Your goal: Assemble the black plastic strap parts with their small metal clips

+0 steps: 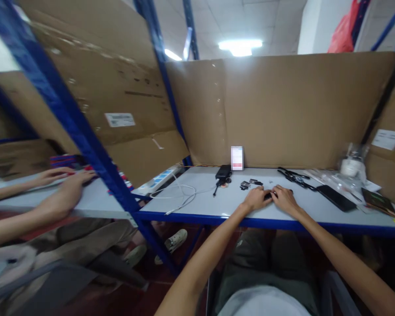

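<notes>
My left hand [256,199] and my right hand [284,200] meet over the light tabletop near its front edge. Both have bent fingers closed on a small dark piece [267,196], mostly hidden between them; its kind is not clear. Just beyond my left hand lie small black-and-silver parts [244,185], with another dark small part [256,181] beside them. A tiny pale bit [271,181] rests farther back.
A lit phone [237,158] stands at the back beside a black adapter [224,174]. A white cable [184,198] runs from a power strip [163,179]. Rightward lie black straps [296,178], a dark phone [336,197] and plastic bags [329,181]. A co-worker's hands [69,186] are at left.
</notes>
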`<state>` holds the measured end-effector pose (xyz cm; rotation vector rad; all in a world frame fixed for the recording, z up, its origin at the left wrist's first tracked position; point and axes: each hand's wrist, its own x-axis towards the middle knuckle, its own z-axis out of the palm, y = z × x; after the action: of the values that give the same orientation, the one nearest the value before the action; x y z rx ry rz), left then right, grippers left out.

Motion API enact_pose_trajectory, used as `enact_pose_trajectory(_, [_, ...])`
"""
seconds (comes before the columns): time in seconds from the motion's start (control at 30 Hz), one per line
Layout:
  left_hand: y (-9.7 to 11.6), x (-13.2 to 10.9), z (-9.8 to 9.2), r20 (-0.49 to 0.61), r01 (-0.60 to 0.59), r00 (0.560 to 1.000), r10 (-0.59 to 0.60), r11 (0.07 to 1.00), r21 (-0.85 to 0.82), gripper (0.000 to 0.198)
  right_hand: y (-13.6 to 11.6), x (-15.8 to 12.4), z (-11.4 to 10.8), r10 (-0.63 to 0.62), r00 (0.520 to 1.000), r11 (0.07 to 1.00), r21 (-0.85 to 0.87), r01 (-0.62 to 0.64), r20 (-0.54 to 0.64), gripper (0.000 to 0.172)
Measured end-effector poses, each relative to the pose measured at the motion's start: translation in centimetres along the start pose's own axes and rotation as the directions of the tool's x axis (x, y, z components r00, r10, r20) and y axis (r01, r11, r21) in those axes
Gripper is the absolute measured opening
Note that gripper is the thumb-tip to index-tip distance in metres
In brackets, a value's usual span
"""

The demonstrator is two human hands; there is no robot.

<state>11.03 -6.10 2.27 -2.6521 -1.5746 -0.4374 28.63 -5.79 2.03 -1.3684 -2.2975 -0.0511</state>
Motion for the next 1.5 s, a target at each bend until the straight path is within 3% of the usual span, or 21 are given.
enact_pose_trajectory(0.43, [-0.2, 0.0, 0.6, 0.018, -0.005, 1.000, 0.004, 0.999, 0.044, 0.049, -0.1, -0.8, -0.2, 0.008, 0.999, 0.993, 0.122, -0.004, -0.032, 0.020])
enact_pose_trajectory(0.83, [-1.1, 1.5, 2.5, -0.022, 0.056, 0.998, -0.056, 0.998, 0.005, 0.050, 0.9, 1.8, 3.2, 0.282, 0.955, 0.927, 0.282, -0.248, -0.088, 0.007])
enact_pose_trajectory(0.93, [-0.9, 1.4, 2.3, -0.037, 0.048, 0.998, -0.049, 0.999, -0.002, 0.053, 1.3, 2.0, 3.5, 0.311, 0.947, 0.898, 0.350, -0.266, -0.078, 0.017])
enact_pose_trajectory(1.03, [-0.9, 1.0, 2.0, -0.054, 0.047, 0.997, -0.047, 0.999, 0.001, 0.054, 1.8, 1.8, 3.4, 0.298, 0.954, 0.865, 0.431, -0.256, -0.030, 0.026])
enact_pose_trajectory(1.17, [-1.3, 0.2, 1.5, -0.063, 0.040, 0.997, -0.039, 0.999, 0.014, 0.050, 1.9, 1.1, 3.0, 0.229, 0.973, 0.833, 0.516, -0.199, 0.006, 0.018])
enact_pose_trajectory(1.3, [-1.6, -1.1, 1.3, -0.059, 0.047, 0.997, -0.045, 0.998, 0.031, 0.050, 0.6, 0.3, 2.9, 0.193, 0.980, 0.837, 0.531, -0.135, -0.056, 0.006])
enact_pose_trajectory(1.5, [-0.4, -2.7, 2.0, -0.109, 0.163, 0.982, -0.156, 0.985, 0.060, 0.050, -1.6, -0.3, 3.0, 0.198, 0.970, 0.869, 0.483, -0.105, -0.144, 0.010])
